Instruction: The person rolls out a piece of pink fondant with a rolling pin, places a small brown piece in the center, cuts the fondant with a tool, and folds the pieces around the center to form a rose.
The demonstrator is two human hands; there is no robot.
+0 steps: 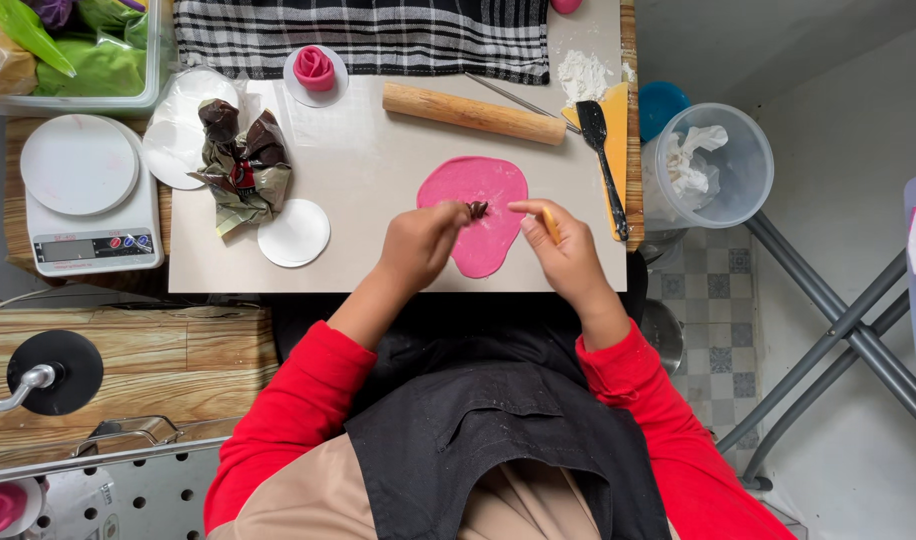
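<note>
Pink dough (475, 215), rolled flat, lay on the beige surface (378, 170) directly beneath both grips. Left hand (418, 243) pinched narrow around a small dark lump of filling (477, 209), held just over the sheet's middle, probably so that it would sit centred. Right hand (563, 245) curled shut around a thin yellow tool (551, 224), forefinger stretched toward the lump, steadying from the other side. Beyond the grips, away from the body: wooden rolling pin (473, 113), laid aside within reach, and a heap of flour (583, 74) for dusting. Just right of the right grip: black spatula (603, 160) resting on a yellow scraper (616, 135). Left of the left grip: crumpled bag of dark filling (240, 160) among white paper rounds (294, 232), kept close as supply. Farther on, a finished pink rose-shaped piece (314, 68) on its own round, and a white kitchen scale (90, 190) well off to the left. Checked cloth (363, 35) spread along the far edge.
</note>
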